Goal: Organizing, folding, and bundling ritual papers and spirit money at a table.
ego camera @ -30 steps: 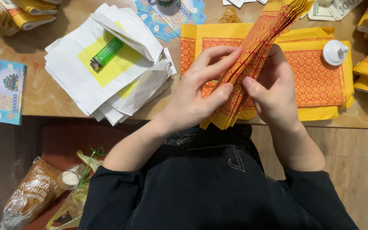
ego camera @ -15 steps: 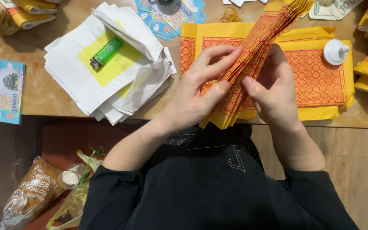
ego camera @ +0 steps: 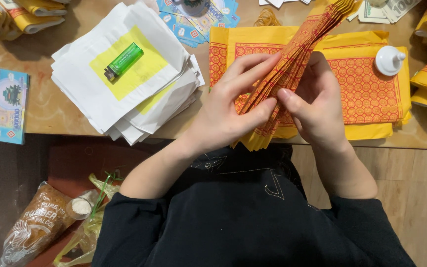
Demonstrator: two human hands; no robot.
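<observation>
Both the left hand [ego camera: 223, 111] and right hand [ego camera: 317, 106] grasp the fanned yellow-and-red patterned paper stack [ego camera: 297, 54] between them, above the counter [ego camera: 65, 111].

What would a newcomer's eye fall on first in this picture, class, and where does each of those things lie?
First, the two hands, left hand and right hand, gripping a fanned stack of orange-and-yellow patterned paper at the centre. Left of them, a green lighter lies on a pile of white sheets with yellow squares. A white bottle cap sits on yellow sheets at right.
</observation>
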